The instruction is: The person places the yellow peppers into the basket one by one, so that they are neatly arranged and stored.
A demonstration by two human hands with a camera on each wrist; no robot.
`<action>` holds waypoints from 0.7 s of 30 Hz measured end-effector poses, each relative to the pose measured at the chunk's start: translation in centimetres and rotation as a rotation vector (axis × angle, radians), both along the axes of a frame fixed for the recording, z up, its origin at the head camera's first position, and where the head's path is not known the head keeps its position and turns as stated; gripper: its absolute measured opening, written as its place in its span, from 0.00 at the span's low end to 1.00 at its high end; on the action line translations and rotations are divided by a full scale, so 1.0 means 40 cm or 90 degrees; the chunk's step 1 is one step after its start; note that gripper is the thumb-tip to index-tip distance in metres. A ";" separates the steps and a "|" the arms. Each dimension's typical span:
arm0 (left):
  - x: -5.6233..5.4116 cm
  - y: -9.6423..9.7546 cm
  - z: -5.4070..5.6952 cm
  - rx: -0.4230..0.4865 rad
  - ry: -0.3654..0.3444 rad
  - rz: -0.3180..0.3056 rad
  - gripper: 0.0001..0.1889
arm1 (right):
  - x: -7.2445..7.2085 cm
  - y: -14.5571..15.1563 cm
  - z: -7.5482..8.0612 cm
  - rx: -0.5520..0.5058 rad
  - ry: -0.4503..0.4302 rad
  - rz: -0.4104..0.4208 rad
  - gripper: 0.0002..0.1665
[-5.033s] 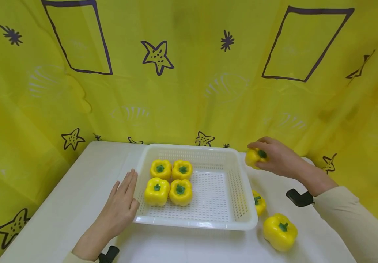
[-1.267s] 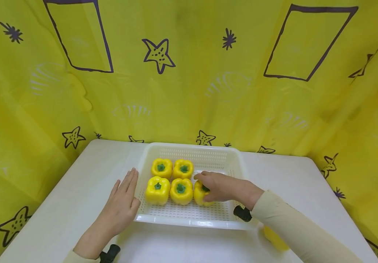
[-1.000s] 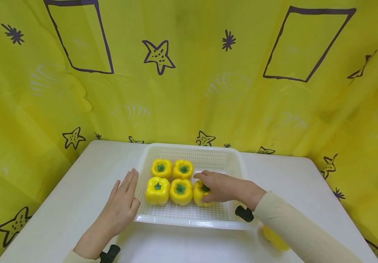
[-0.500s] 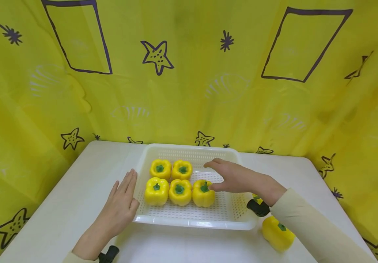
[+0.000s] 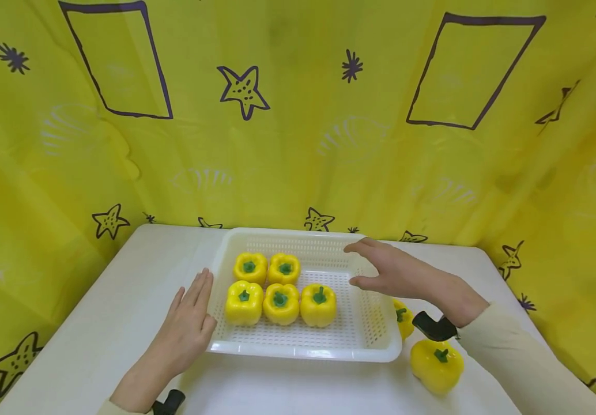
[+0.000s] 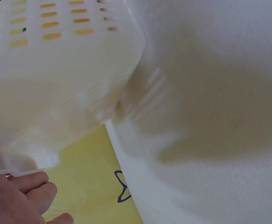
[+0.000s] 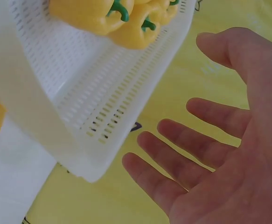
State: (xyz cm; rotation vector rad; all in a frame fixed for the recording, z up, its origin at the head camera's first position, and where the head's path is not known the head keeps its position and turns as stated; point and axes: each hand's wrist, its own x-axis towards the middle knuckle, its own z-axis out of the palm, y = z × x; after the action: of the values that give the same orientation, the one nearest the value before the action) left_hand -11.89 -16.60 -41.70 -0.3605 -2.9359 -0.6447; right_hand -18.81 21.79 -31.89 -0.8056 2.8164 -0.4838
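Several yellow bell peppers with green stems sit upright in a white perforated plastic basket (image 5: 305, 353), two in the back row and three in front. At the right end of the front row is one bell pepper (image 5: 318, 311), apart from my hands. My right hand (image 5: 402, 271) hovers over the basket's right side, fingers spread and nothing in them; the right wrist view shows its bare palm (image 7: 247, 168). My left hand (image 5: 186, 325) lies along the basket's left rim with straight fingers, which the left wrist view shows beside the basket wall (image 6: 56, 93).
Two more yellow bell peppers are on the white table (image 5: 298, 386) right of the basket: a partly hidden pepper (image 5: 404, 324) by its wall and a nearer pepper (image 5: 435, 374). A yellow curtain (image 5: 287, 155) with drawn starfish hangs behind. Black straps are at both wrists.
My right hand brought a bell pepper from the right of the basket into the front row, let go of it, and drew back right with fingers spread. The left hand stays at the rim.
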 end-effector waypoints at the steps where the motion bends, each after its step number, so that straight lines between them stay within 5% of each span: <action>1: 0.000 0.000 0.000 0.000 -0.001 0.001 0.37 | 0.003 0.006 0.000 0.000 0.000 -0.003 0.36; 21: 0.000 -0.003 0.003 0.005 -0.008 -0.002 0.37 | 0.052 0.112 -0.010 0.010 0.010 -0.060 0.33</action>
State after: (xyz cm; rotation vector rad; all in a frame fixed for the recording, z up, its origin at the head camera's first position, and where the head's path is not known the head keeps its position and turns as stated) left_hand -11.88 -16.72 -41.59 -0.3621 -2.9454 -0.6606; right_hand -16.71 26.28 -32.28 -0.6787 2.8792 -0.4711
